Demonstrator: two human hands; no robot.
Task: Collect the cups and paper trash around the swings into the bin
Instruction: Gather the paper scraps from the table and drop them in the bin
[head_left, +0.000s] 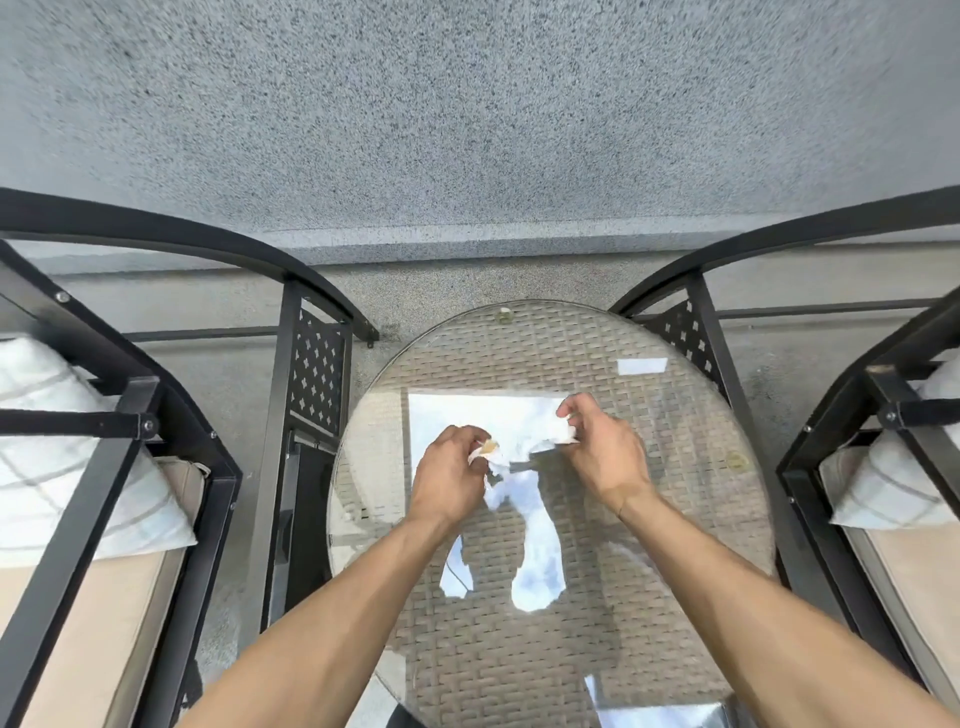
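Both of my hands are over the round glass-topped wicker table (675, 545). My left hand (449, 480) grips a crumpled piece of white paper (488, 453), its fingers curled round it. My right hand (605, 452) grips another crumpled white paper (563, 434) a little farther back and to the right. The two papers are hard to tell from the bright sky reflected in the glass between my hands. No cups and no bin are in view.
A black metal swing seat (171, 405) with a beige cushion and white pillow (57, 441) stands on the left. A matching swing seat (852, 415) stands on the right. A grey speckled wall (467, 130) rises behind the table.
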